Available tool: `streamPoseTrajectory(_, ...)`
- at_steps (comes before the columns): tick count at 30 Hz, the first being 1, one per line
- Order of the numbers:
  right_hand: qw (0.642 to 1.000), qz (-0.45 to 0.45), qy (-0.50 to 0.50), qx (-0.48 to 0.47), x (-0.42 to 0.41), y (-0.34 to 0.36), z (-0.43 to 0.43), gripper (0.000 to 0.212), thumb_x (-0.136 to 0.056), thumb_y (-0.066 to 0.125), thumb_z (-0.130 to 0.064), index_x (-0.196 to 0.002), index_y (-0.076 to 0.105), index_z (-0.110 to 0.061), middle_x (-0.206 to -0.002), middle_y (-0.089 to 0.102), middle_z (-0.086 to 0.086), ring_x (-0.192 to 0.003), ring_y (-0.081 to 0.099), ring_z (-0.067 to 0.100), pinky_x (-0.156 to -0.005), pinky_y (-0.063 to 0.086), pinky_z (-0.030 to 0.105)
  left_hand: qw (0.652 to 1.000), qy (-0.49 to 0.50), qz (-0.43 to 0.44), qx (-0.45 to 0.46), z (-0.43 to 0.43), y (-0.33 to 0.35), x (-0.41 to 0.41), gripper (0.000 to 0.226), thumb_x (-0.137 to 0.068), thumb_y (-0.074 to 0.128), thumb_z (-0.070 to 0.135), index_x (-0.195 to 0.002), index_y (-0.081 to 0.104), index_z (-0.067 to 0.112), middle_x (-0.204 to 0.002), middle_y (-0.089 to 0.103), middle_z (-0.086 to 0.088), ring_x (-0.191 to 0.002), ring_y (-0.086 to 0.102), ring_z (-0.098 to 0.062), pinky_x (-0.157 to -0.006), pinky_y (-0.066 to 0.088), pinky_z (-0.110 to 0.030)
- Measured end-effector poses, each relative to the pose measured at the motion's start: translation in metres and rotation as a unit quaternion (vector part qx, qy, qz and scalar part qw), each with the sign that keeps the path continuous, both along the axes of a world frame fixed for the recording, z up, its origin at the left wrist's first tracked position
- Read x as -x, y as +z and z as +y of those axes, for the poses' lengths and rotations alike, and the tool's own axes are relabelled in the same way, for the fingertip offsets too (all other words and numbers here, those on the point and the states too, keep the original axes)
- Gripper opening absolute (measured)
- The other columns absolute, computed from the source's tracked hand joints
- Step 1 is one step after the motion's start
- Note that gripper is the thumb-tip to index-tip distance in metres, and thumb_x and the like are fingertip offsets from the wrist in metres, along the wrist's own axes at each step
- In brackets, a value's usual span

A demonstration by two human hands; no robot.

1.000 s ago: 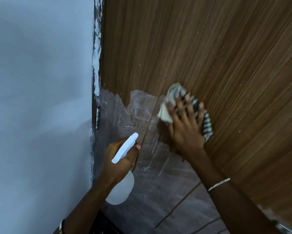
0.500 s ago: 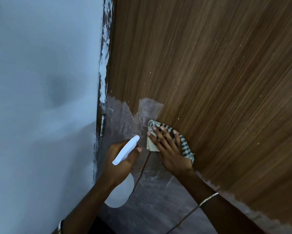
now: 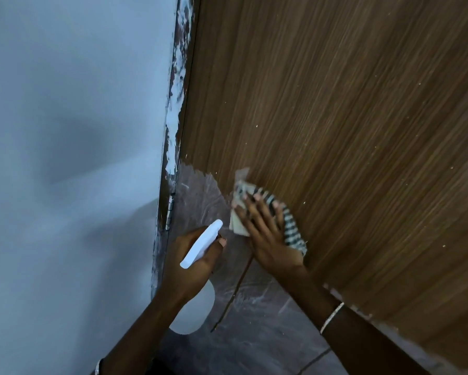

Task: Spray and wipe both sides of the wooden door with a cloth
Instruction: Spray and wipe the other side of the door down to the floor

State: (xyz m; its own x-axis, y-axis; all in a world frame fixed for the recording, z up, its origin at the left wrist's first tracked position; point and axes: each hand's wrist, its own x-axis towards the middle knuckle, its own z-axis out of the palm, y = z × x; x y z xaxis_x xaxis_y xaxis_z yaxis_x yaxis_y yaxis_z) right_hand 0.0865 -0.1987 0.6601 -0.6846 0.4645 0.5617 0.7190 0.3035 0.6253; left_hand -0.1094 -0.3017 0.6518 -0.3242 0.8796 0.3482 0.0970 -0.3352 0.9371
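Against the wooden door, right hand presses cloth flat; left hand grips white spray bottle.

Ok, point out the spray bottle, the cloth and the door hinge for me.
spray bottle (image 3: 200, 246): head view, on its white trigger head.
cloth (image 3: 292, 229): head view, on its checked right part.
door hinge (image 3: 170, 211): head view, on the metal knuckle.

Wall blocks left; door free rightward.
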Motion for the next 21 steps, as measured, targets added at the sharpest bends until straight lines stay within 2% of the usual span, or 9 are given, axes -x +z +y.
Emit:
streamPoseTrajectory(1, 1.0, -0.028, -0.008, 0.006, 0.001, -0.013, 0.001, 0.08, -0.099, 0.057, -0.029, -0.166, 0.015, -0.017, -0.173, 0.007, 0.012, -0.16, 0.0, 0.031, -0.127, -0.011, 0.052, 1.0, 0.004, -0.004, 0.012, 0.001, -0.001, 0.002, 0.017, -0.075, 0.073, 0.036, -0.089, 0.062, 0.038, -0.076, 0.067, 0.018, -0.071, 0.068, -0.016, -0.059, 0.056, -0.018)
streamPoseTrajectory(3, 1.0, -0.012, -0.007, 0.012, 0.008, -0.009, 0.003, 0.077, -0.101, 0.053, -0.03, -0.166, 0.014, -0.02, -0.173, 0.006, 0.009, -0.16, -0.001, 0.028, -0.127, -0.011, 0.051, 1.0, 0.006, -0.004, 0.024, 0.004, -0.005, 0.004, 0.018, -0.078, 0.077, 0.034, -0.088, 0.063, 0.037, -0.083, 0.067, 0.014, -0.074, 0.068, -0.019, -0.059, 0.056, -0.017)
streamPoseTrajectory(7, 0.994, 0.108, 0.006, -0.027, 0.037, 0.059, 0.012, 0.07, -0.103, 0.052, -0.031, -0.165, 0.02, -0.023, -0.173, 0.012, 0.007, -0.16, 0.003, 0.028, -0.128, -0.002, 0.055, 0.999, 0.008, -0.004, 0.038, 0.012, -0.011, 0.013, 0.021, -0.074, 0.079, 0.048, -0.085, 0.065, 0.036, -0.08, 0.068, 0.015, -0.071, 0.068, -0.022, -0.057, 0.052, -0.015)
streamPoseTrajectory(9, 0.986, 0.155, 0.003, -0.07, 0.053, 0.097, 0.019, 0.064, -0.106, 0.045, -0.031, -0.165, 0.021, -0.024, -0.172, 0.013, 0.006, -0.16, 0.006, 0.03, -0.127, 0.0, 0.057, 0.998, 0.016, -0.01, 0.061, 0.018, -0.015, 0.017, 0.031, -0.071, 0.079, 0.052, -0.092, 0.066, 0.033, -0.085, 0.067, 0.012, -0.075, 0.068, -0.024, -0.062, 0.057, -0.022)
streamPoseTrajectory(12, 0.978, 0.173, -0.001, -0.116, 0.065, 0.119, 0.03, 0.061, -0.108, 0.039, -0.027, -0.165, 0.02, -0.023, -0.172, 0.013, 0.007, -0.159, 0.009, 0.031, -0.127, 0.003, 0.058, 0.997, 0.011, -0.012, 0.077, 0.025, -0.021, 0.027, 0.05, -0.068, 0.075, 0.053, -0.106, 0.07, 0.02, -0.089, 0.07, 0.001, -0.077, 0.069, -0.029, -0.064, 0.062, -0.03)
streamPoseTrajectory(15, 0.985, 0.146, 0.024, -0.087, 0.062, 0.077, 0.032, 0.067, -0.104, 0.047, -0.024, -0.165, 0.019, -0.019, -0.172, 0.009, 0.01, -0.159, 0.004, 0.032, -0.127, -0.001, 0.057, 0.997, 0.011, -0.009, 0.074, 0.03, -0.024, 0.038, 0.047, -0.071, 0.076, 0.049, -0.107, 0.072, 0.019, -0.089, 0.072, 0.001, -0.076, 0.07, -0.029, -0.068, 0.062, -0.035)
streamPoseTrajectory(18, 0.998, 0.038, 0.056, 0.008, 0.06, -0.011, 0.035, 0.085, -0.089, 0.068, -0.016, -0.163, 0.027, -0.012, -0.172, 0.009, 0.012, -0.159, 0.005, 0.032, -0.128, -0.004, 0.054, 0.998, 0.006, 0.002, 0.061, 0.03, -0.025, 0.048, 0.026, -0.079, 0.079, 0.037, -0.101, 0.074, 0.025, -0.081, 0.072, 0.011, -0.071, 0.071, -0.024, -0.064, 0.061, -0.03)
streamPoseTrajectory(21, 0.997, -0.015, 0.04, 0.069, 0.059, -0.049, 0.033, 0.085, -0.088, 0.071, -0.016, -0.162, 0.03, -0.015, -0.172, 0.014, 0.008, -0.16, 0.008, 0.027, -0.128, -0.005, 0.05, 0.998, 0.01, 0.005, 0.066, 0.027, -0.027, 0.062, 0.046, -0.072, 0.073, 0.048, -0.104, 0.073, 0.014, -0.08, 0.068, 0.003, -0.068, 0.068, -0.025, -0.066, 0.06, -0.031)
